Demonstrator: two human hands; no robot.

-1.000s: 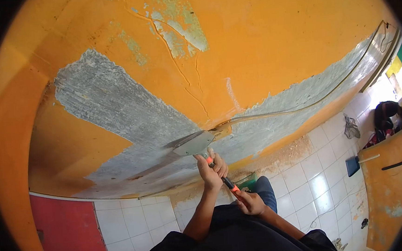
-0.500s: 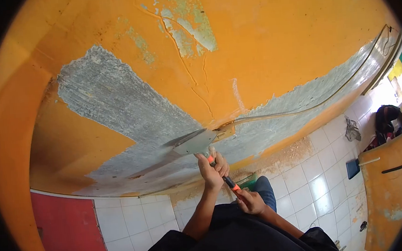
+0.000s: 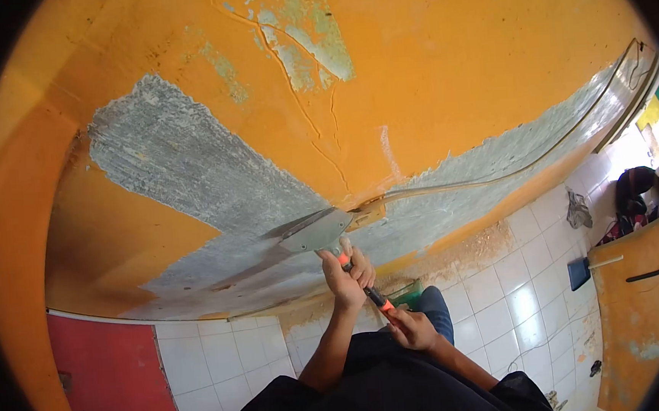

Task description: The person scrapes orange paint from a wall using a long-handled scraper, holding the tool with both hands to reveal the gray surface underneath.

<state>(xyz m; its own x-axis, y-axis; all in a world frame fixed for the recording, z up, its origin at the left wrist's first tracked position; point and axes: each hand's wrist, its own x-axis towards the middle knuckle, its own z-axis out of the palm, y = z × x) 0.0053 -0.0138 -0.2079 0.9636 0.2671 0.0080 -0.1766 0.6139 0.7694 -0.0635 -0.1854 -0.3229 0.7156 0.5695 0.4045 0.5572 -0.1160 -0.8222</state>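
Observation:
A long-handled scraper (image 3: 320, 232) has its wide metal blade against the scraped grey part of the wall (image 3: 204, 157), just left of a small yellowish box (image 3: 368, 216). My left hand (image 3: 347, 275) is wrapped round the upper handle, close below the blade. Lower down, my right hand (image 3: 412, 329) grips the black and orange handle near its end, in front of my body. Orange paint (image 3: 442, 68) covers the wall above, with cracks and pale peeled patches.
A cable (image 3: 496, 182) runs along the wall to the right. White tiles (image 3: 495, 282) cover the floor. A red panel (image 3: 120, 373) is at lower left. At right are a blue dustpan (image 3: 579, 273), a grey bag (image 3: 578, 209) and a person (image 3: 638, 191).
The scraper blade has shifted very slightly up and left along the wall. Both hands keep their hold on the handle, and the view has moved a little.

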